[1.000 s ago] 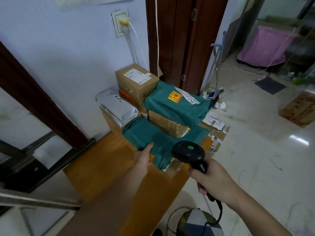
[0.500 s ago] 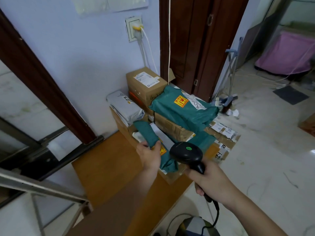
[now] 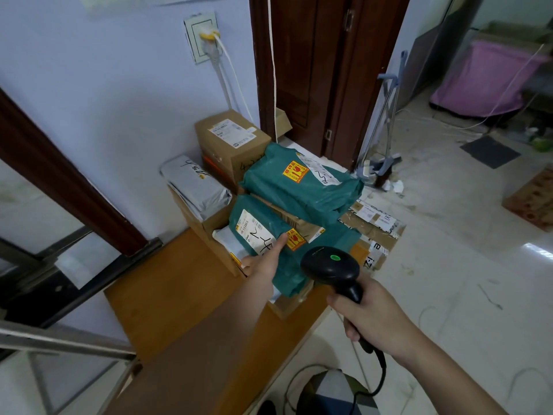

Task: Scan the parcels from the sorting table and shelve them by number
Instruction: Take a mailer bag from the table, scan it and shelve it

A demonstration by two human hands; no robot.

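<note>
A green parcel [image 3: 263, 226] with a white label and handwritten number stands tilted up at the front of the pile on the wooden table [image 3: 167, 289]. My left hand [image 3: 263, 260] grips its lower edge, thumb on the label. My right hand [image 3: 374, 319] holds a black barcode scanner [image 3: 332, 269] with a green light, just right of the parcel. Behind lie another green parcel [image 3: 299, 187], a grey bag [image 3: 194, 184] and a cardboard box [image 3: 233, 142].
Flattened cardboard boxes [image 3: 374, 229] lie right of the pile by the table's edge. A brown door [image 3: 323, 70] and a dustpan with broom [image 3: 383, 163] stand behind. A glossy tiled floor [image 3: 449, 280] spreads right. A metal frame [image 3: 59, 339] runs at the left.
My left hand has lifted and turned the front green parcel upright, so its white label now faces me. The scanner hand has stayed about where it was.
</note>
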